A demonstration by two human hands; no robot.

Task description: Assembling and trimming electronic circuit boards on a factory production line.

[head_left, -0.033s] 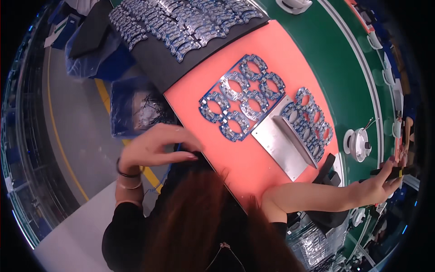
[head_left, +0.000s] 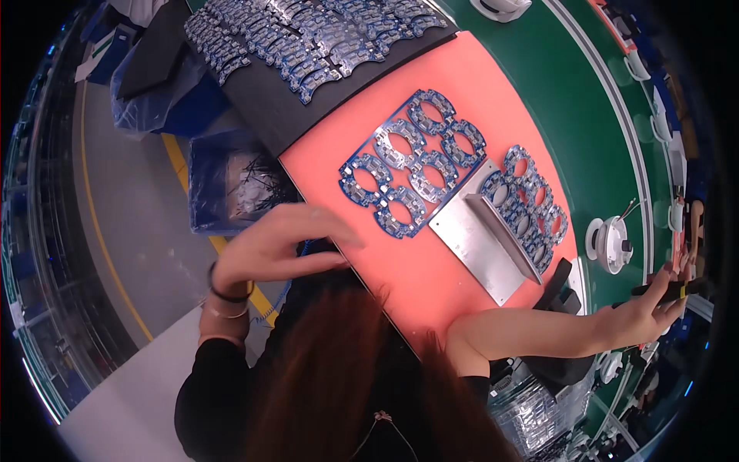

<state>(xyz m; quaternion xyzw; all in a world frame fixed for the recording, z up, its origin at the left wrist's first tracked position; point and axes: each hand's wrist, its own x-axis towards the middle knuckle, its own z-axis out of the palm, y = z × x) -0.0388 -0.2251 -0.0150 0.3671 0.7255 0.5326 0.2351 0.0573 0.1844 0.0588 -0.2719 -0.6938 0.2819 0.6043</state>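
Observation:
My left hand hovers at the near left edge of the orange mat, its fingers loosely curved, thumb apart, nothing in it. At the far right, my right arm stretches out. The fingers of my right hand are around a slim black tool with a yellow band; its kind is too small to tell. On the mat lies a blue panel of ring-shaped circuit boards. Beside it stands a metal plate with an upright ridge, next to a second panel of ring boards, partly behind that ridge.
Rows of separated circuit boards cover a black foam sheet at the far left. A blue bin with scraps stands beside the table. White fixtures sit along the green conveyor. Silvery bags lie at lower right.
My left hand has shifted a little to the right, its fingertips now over the mat's edge. My right hand and the panels look nearly unchanged.

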